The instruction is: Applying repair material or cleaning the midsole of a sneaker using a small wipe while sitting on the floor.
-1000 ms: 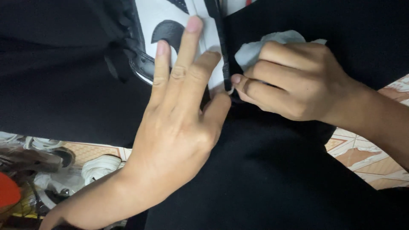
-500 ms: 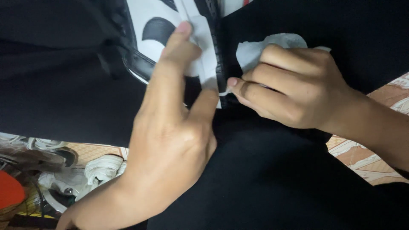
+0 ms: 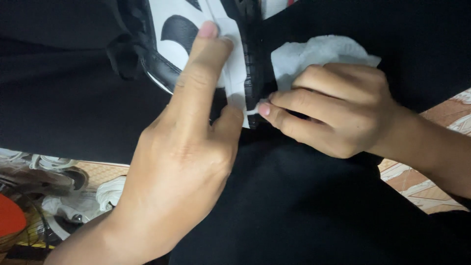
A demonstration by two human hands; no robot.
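Shoe (image 3: 196, 29), white with black panels, lies on the lap just above both hands. Left hand (image 3: 184, 157) is pressed against its side, fingers laid flat over the white panel and thumb tucked under, steadying it rather than gripping. Right hand (image 3: 333, 110) is clenched around a white wipe (image 3: 314, 51), pinching a corner against the black sole edge. Good wiping here probably needs short strokes along that edge, with firm pressure from the left hand.
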